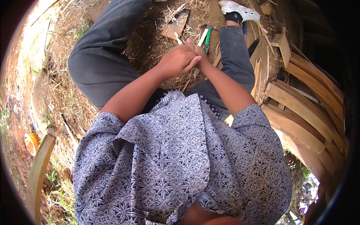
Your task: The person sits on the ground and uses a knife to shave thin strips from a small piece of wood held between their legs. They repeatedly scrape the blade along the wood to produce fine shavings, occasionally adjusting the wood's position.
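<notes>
My left hand point(178, 60) and my right hand point(197, 52) are pressed together in front of me, over the ground between my legs. The left one is closed, its back facing up and its thumb pointing toward the right wrist. Fingers of the right hand are mostly covered by the left, and its thumb sticks up beyond. What lies inside the two hands is hidden. A pale wood strip point(178, 38) shows just past the knuckles; whether it is held or lies behind I cannot tell. Right beyond my right hand lies a hammer point(207, 40) with a green handle.
Wood shavings point(200, 9) litter the dirt around a flat brown piece point(176, 28) with a dark patch. Wooden beams point(300, 108) are stacked at the right, beside a nailed wooden piece point(284, 48). A post point(39, 172) and an orange object point(32, 144) are at the left.
</notes>
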`<state>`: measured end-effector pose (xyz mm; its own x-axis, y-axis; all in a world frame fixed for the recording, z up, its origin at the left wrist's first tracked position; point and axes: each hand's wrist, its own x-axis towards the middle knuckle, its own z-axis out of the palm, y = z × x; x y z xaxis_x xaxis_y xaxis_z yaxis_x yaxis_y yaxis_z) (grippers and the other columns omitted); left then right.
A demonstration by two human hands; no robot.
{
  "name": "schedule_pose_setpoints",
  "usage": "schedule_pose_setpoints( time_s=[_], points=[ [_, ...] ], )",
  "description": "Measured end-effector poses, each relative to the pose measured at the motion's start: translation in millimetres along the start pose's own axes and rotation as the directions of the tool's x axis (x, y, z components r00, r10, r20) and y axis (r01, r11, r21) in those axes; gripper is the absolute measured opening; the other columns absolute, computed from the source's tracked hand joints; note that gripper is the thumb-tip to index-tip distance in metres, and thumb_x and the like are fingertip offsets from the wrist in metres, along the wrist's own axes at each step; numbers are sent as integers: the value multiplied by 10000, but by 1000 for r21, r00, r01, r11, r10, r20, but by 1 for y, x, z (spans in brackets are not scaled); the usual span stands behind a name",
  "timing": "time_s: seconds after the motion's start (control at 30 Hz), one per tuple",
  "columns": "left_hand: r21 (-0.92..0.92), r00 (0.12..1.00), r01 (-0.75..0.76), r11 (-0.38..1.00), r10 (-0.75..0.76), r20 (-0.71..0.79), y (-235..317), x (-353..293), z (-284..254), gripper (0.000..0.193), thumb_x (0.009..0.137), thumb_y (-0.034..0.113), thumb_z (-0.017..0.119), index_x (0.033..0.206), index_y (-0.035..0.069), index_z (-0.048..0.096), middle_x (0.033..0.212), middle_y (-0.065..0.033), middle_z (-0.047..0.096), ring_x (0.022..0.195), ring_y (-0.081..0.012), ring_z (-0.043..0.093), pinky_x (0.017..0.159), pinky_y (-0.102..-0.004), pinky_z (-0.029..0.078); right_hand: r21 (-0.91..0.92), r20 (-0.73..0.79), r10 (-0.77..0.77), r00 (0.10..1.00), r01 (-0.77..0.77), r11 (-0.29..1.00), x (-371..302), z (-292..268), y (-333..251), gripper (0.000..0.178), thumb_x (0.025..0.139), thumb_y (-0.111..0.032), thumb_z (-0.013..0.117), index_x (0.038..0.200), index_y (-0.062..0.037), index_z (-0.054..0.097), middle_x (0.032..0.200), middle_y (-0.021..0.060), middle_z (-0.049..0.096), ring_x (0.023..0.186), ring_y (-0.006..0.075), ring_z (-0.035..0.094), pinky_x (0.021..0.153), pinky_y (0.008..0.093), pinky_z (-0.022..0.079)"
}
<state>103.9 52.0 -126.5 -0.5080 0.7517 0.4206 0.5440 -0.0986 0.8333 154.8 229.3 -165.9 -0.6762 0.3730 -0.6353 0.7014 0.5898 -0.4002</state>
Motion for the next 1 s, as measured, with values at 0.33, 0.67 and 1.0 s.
schedule_pose_setpoints(
  time_s=[0.33,0.67,1.0],
  points=[
    [38,998,-32,999,30,60,6,-4,1,255,1014,189,593,841,10,647,831,-169,629,845,-385,605,831,-474,490,-171,-69,1,998,-13,985,8,-7,-21,542,919,-438,412,957,-11,744,1011,283,710,958,476,686,894,508,521],
    [1,998,51,999,-51,-37,26,0,-8,242,1016,151,570,828,1,601,783,-162,552,788,-377,545,769,-459,468,-125,-193,191,963,-217,968,8,-1,-12,571,935,-436,382,1071,-19,747,1116,278,705,1059,458,678,963,497,518],
    [-7,1000,-1,1000,0,-31,37,0,-15,209,1007,130,570,848,3,617,784,-152,553,776,-361,537,760,-450,465,-121,-130,-63,990,47,992,-9,-24,-20,601,946,-439,353,1089,4,732,1085,290,707,1013,448,693,936,525,521]
  ],
)
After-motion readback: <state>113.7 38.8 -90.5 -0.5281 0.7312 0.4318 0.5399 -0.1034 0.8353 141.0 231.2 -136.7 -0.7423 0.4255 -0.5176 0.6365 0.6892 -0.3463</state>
